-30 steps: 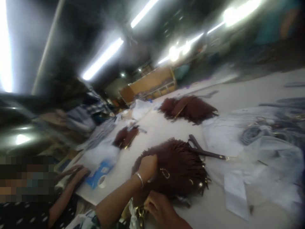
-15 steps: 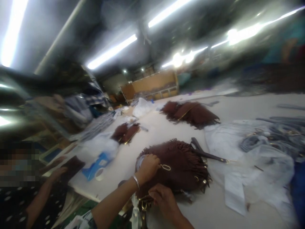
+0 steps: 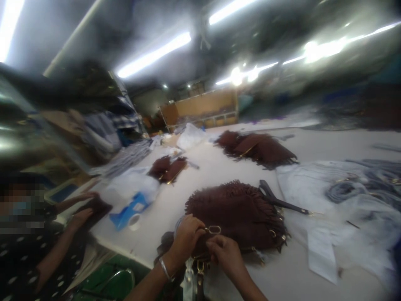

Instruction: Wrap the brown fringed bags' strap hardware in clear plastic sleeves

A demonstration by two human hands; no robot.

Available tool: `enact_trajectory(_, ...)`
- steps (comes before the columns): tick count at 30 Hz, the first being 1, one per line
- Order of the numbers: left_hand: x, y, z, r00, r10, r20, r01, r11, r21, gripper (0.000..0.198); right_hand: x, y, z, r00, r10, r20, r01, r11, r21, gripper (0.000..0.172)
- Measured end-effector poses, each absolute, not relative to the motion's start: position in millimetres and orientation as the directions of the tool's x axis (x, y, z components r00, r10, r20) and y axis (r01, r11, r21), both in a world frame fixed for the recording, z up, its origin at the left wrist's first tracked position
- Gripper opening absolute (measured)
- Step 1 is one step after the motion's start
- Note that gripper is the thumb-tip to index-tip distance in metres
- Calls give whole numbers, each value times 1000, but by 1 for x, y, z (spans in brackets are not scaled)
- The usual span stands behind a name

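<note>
A dark brown fringed handbag (image 3: 232, 209) with gold-coloured fittings lies on the table in front of me. My left hand (image 3: 187, 235), a silver bangle at its wrist, is closed at the bag's near left side. From its fingertips sticks out an oblong gold-coloured clasp (image 3: 214, 229). Close by on the right, my right hand (image 3: 226, 253) is pinched at the bag's near edge; what lies between its fingers is hidden. A dark strap (image 3: 283, 202) with a metal end extends from the bag's far right. Below my hands a short strap (image 3: 200, 280) hangs from a gold ring.
More brown fringed pieces (image 3: 257, 149) lie farther back on the white table (image 3: 206, 171). A blue tape dispenser (image 3: 130, 211) and a tape roll (image 3: 134, 222) are at left. Clear plastic with grey straps (image 3: 341, 192) spreads at right. A co-worker's hand (image 3: 82, 218) holds a dark piece at far left.
My left hand has come down off the bag's upper part toward its near edge, the clasp with it. My right hand has shifted slightly right and up, and both hands are now closer together.
</note>
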State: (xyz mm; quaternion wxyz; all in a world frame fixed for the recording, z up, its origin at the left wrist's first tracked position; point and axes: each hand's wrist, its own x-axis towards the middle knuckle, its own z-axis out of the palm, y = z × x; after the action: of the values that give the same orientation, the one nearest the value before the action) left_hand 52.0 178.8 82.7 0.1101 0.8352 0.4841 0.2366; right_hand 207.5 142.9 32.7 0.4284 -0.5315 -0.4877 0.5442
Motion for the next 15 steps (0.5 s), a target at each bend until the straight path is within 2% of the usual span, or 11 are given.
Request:
enact_trajectory(6,48,171,76,505,815,285,751,-577,321,11,206,144,41,-66,985,-157,102,-150,-983,23)
enact_trajectory(11,47,171,74,506,818,274,790,-567,233,8,205,141,47,-82,993,-82,244,-59,-968,24)
enact_trajectory(15,42,172,73,524,805,277,790,-581,194,7,205,142,47,-113,988,-107,346,-62,-936,21)
